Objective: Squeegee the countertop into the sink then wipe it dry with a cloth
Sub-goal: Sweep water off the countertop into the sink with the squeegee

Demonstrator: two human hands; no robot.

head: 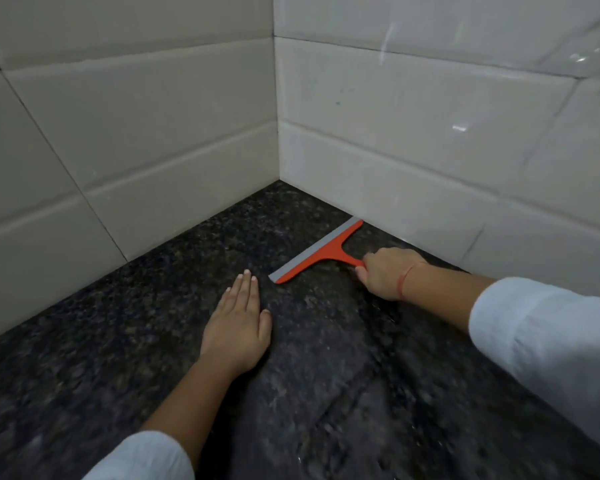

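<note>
Gripping, with the right hand (385,271), the handle of an orange T-shaped plastic squeegee (321,252), grey blade on the dark speckled stone worktop (136,358) near the white-tiled corner (278,157). Resting the left hand (236,327) flat, fingers straight. Could leave wet streaks if tilted unevenly.

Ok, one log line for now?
right hand: grips orange squeegee, blade by tiled wall | left hand: flat on granite countertop | sink, cloth: unseen

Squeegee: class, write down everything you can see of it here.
The squeegee is T-shaped, orange, plastic-looking, with a grey blade along the far edge. It lies low on the dark speckled countertop, blade diagonal, one end near the right-side tiled wall. Its handle end sits in the grip of the right hand.
</note>
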